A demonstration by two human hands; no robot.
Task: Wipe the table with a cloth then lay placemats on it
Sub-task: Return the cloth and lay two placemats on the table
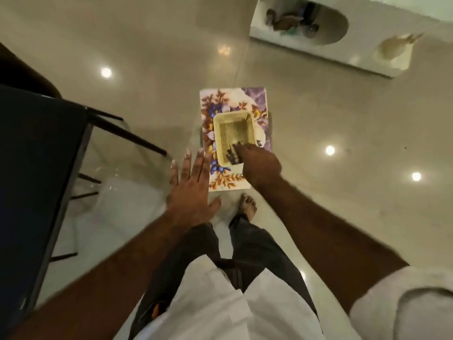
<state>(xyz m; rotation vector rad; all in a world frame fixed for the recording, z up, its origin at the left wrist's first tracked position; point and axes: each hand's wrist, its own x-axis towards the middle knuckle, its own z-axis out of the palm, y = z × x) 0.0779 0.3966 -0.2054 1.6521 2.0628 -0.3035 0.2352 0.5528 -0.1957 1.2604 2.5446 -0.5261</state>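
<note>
Cloth [232, 156] (one) in right hand [261, 166]; one basket [218, 123], one placemat [220, 101].

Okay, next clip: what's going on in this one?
A person stands over a floral-patterned rectangular surface with a cream plastic basket on it. The right hand reaches into the basket's near corner and grips a dark checked cloth there. The left hand hovers open, fingers spread, beside the surface's left edge, holding nothing. A glass table with a black frame stands to the left.
</note>
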